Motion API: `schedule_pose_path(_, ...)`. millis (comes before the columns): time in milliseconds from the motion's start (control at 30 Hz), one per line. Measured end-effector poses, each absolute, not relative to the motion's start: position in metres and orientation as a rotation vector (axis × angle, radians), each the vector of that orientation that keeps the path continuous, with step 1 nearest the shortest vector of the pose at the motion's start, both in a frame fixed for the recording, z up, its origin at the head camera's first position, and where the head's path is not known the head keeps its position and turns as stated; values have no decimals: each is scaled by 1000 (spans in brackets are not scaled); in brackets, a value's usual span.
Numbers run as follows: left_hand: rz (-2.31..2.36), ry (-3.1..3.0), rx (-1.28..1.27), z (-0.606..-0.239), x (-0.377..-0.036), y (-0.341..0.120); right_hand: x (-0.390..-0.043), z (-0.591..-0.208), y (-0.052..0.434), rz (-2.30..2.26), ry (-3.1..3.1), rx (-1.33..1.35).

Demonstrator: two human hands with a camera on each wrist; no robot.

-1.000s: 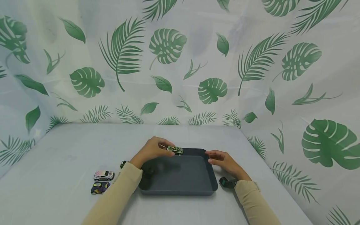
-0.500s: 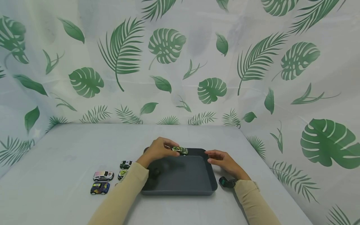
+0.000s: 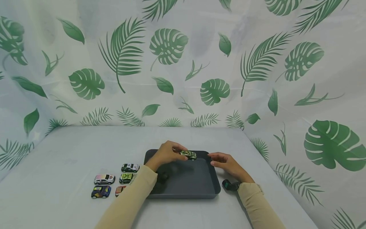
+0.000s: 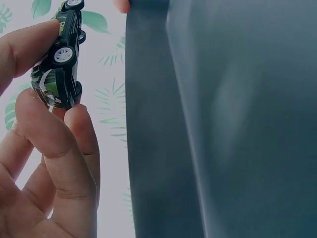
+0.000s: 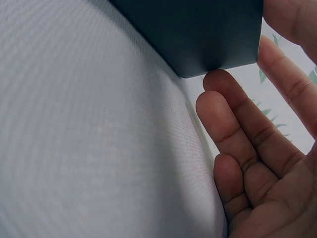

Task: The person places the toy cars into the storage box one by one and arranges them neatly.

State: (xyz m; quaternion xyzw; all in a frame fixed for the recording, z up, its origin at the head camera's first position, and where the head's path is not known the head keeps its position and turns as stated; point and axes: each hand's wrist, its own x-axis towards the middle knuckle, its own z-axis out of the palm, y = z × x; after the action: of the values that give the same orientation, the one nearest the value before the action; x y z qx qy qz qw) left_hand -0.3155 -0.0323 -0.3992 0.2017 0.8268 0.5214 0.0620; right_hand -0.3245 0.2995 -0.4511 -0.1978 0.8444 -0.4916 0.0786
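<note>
My left hand [image 3: 168,154] pinches a green camouflage toy car [image 3: 189,155] between thumb and fingers, above the far part of a dark grey tray [image 3: 197,183]. In the left wrist view the toy car [image 4: 62,54] is tilted on end, its wheels facing the tray wall [image 4: 153,129]. At the tray's far right corner, my right hand [image 3: 228,165] rests against the rim with loosely bent, spread fingers. The right wrist view has its thumb and index finger [image 5: 287,84] at the tray edge [image 5: 198,34], other fingers lying beside the outer wall.
Left of the tray, several toy cars lie on the white cloth: a white one [image 3: 104,179], a purple one [image 3: 101,191], a black-and-white one [image 3: 130,167], a green one [image 3: 125,178] and a red one [image 3: 119,190], partly behind the left sleeve [image 3: 130,198]. Leaf-print cloth [image 3: 177,73] hangs behind.
My left hand has carried the camouflage toy car rightward over the tray, and the cars behind the left sleeve have come into sight. My right hand has stayed at the tray corner.
</note>
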Motion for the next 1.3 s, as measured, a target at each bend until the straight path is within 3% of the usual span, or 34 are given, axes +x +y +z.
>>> schedule_pose_path(1300, 1415, 2585, 407, -423, -327, 4, -321, -447, 295, -1485, 2508, -607)
